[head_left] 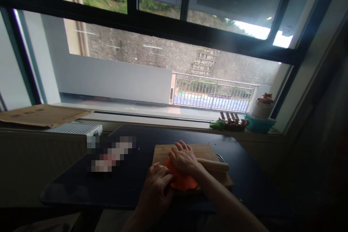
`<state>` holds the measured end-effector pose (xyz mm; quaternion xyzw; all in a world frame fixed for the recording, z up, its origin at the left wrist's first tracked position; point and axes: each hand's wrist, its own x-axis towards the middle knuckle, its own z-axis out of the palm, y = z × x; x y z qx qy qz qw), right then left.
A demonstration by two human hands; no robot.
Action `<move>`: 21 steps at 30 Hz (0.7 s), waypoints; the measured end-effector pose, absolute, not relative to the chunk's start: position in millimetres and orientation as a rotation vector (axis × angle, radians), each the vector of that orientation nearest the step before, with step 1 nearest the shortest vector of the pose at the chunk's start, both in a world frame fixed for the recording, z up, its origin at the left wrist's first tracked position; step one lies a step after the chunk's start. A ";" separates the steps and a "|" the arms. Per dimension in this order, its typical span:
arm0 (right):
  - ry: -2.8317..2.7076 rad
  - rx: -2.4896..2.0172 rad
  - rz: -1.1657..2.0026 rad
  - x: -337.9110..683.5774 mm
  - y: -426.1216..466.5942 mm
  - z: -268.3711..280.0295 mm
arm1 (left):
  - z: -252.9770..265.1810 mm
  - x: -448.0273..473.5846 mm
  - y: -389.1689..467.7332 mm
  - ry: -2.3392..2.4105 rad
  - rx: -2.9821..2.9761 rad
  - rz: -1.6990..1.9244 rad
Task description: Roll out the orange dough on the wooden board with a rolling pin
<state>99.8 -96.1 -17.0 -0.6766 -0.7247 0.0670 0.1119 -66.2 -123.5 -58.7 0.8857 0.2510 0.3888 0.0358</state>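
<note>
A flattened piece of soft orange clay [185,183] lies on a wooden cutting board [160,149]. My right hand [183,157] rests palm down on the clay's upper part, its fingers stretched out and slightly spread toward the board's far side. At the clay's left edge, my left hand [159,181] has its fingers curled in, thumb side against the clay; the fingertips are partly hidden. A wooden rolling pin [214,164] lies across the board's right side, with its left end behind my right hand and wrist.
The board stands on a dark table [122,188]. A blurred-out patch [112,156] covers something on its left. On the windowsill are a teal box [259,123] and brown and green clay-like shapes [231,121]. Flat cardboard [43,114] lies on a radiator at left.
</note>
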 end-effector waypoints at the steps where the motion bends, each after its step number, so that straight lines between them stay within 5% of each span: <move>1: -2.161 -1.945 0.211 98.7 -102.1 -18.2 | -59.1 -66.0 -123.6 0.769 2.717 1.194; 21: -1.870 -2.107 -0.198 137.3 -79.3 -13.2 | -39.2 -74.7 -92.4 0.783 2.756 1.090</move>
